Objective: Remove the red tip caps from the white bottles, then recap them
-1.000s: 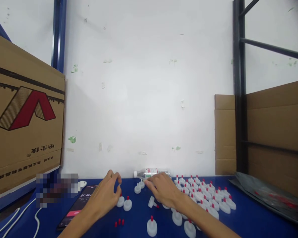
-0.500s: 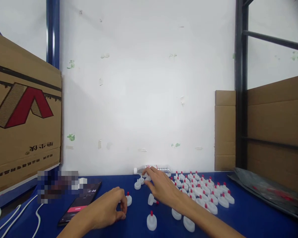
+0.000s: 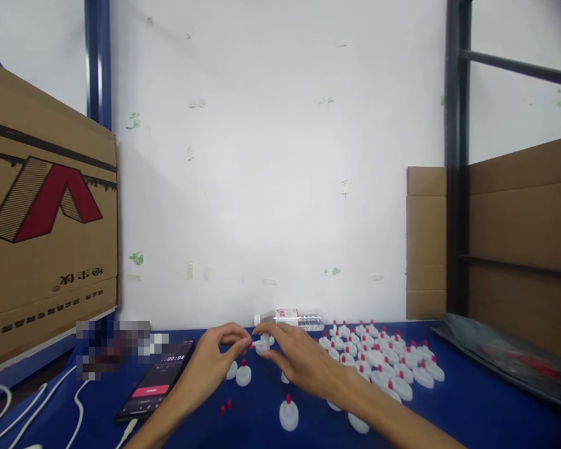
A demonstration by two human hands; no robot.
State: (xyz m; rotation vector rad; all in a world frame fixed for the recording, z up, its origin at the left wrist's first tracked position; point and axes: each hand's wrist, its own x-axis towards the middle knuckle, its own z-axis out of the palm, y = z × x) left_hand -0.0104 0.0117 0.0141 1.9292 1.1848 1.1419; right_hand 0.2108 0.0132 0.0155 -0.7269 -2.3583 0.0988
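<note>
Clock dirs from held white nozzle cap. Nearest: one red-tipped cap (image 3: 288, 416) upright on blue table (image 3: 257, 430), 5 o'clock; two loose red tips (image 3: 229, 405) at 7. Phone (image 3: 152, 391), 8 o'clock, lit screen. Two more red-tipped caps (image 3: 244, 375) nearer in, approx 7. L hand (image 3: 222, 349) pinching small red tip (image 3: 251, 345) btwn thumb & fingers. R hand (image 3: 302, 355) grasping white nozzle cap (image 3: 263, 345), spout toward L fingertips; can't tell if tip's seated. Big cluster of red-tipped caps (image 3: 376, 360), 3 o'clock. Clear bottle (image 3: 311, 320) on its side, approx 2, by wall (image 3: 271, 187).
</note>
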